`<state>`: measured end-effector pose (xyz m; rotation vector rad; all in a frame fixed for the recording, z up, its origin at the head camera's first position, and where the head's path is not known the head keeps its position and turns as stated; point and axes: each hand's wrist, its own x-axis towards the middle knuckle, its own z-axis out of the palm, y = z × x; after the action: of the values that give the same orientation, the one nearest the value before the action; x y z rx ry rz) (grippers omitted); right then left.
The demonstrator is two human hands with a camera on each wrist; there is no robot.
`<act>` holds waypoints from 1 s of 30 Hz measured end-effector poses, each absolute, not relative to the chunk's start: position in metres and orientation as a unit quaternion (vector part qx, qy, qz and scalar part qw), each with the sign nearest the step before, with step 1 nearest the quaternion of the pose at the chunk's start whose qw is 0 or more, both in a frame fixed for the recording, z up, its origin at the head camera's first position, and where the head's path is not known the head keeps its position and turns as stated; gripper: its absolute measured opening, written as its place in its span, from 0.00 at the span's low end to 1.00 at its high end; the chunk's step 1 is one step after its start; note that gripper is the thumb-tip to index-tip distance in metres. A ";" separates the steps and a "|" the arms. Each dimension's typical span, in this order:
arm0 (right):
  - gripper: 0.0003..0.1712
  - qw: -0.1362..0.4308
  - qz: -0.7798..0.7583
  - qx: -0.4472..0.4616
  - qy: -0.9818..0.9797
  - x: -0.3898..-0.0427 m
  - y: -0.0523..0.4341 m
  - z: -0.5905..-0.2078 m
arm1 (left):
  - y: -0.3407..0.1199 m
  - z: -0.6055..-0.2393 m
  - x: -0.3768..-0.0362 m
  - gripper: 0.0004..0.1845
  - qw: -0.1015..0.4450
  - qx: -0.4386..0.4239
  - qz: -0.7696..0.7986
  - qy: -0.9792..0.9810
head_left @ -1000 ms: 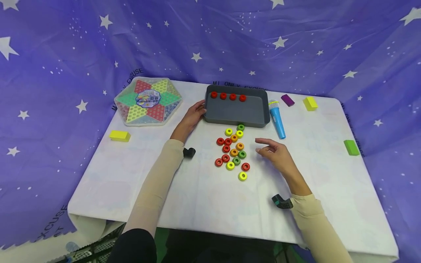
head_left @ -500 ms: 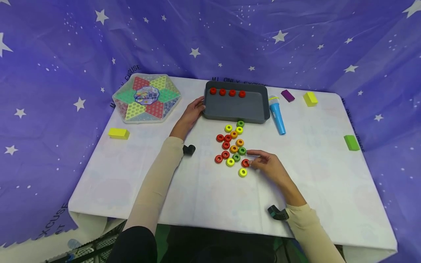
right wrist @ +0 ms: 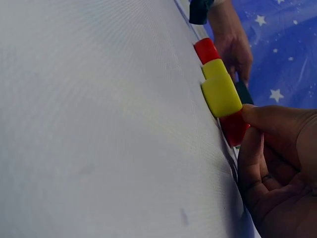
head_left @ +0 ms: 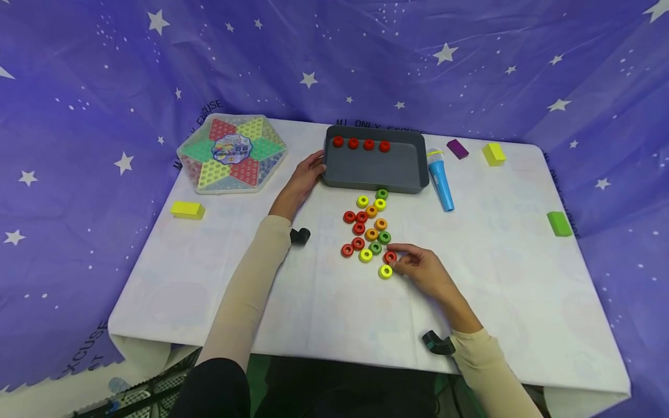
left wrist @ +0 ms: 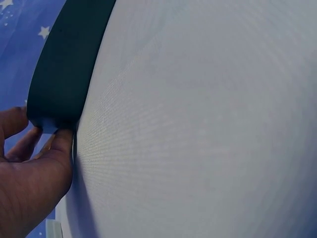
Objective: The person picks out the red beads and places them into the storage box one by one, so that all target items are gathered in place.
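At the left end of the grey tray (head_left: pixel 376 172), my left hand (head_left: pixel 300 184) holds the tray's edge; in the left wrist view thumb and fingers lie about the dark tray corner (left wrist: pixel 62 74). Four-sided and shallow, the tray carries several red rings (head_left: pixel 369 144) in a row along its far side. My right hand (head_left: pixel 430 276) pinches a red ring (head_left: pixel 387 260) between thumb and index finger on the table. A yellow ring (head_left: pixel 385 271) lies just nearer, seen beside the thumb in the right wrist view. Red, orange, green and yellow rings (head_left: pixel 359 229) lie scattered in front of the tray.
A blue toy microphone (head_left: pixel 441 184) lies right of the tray. A hexagonal Chinese checkers box (head_left: pixel 230 154) is at the back left. Blocks lie around: yellow (head_left: pixel 188 211) at left, purple (head_left: pixel 457 149), yellow (head_left: pixel 493 155) and green (head_left: pixel 559 224) at right.
My right hand has moved left and toward me, from beside the scattered rings to the red ring, and its fingers have closed about it. My left hand has stayed at the tray.
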<state>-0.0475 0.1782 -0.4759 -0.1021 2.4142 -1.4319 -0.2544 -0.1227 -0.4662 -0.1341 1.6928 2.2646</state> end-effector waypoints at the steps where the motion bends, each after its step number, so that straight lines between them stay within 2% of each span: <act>1: 0.24 0.164 -0.499 -0.035 0.850 -0.047 0.178 -0.476 | -0.122 -0.467 -0.255 0.29 0.154 -0.045 0.791 0.590; 20: 0.20 0.116 -0.422 -0.072 0.896 -0.046 0.170 -0.472 | -0.125 -0.477 -0.260 0.28 0.132 -0.043 0.779 0.611; 30: 0.21 0.103 -0.413 -0.043 0.904 -0.050 0.176 -0.457 | -0.122 -0.471 -0.257 0.29 0.156 -0.044 0.783 0.601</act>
<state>-0.0499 0.1755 -0.4574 -0.1260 2.6678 -1.2190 -0.2574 -0.1215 -0.4710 -0.1262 1.7203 2.2422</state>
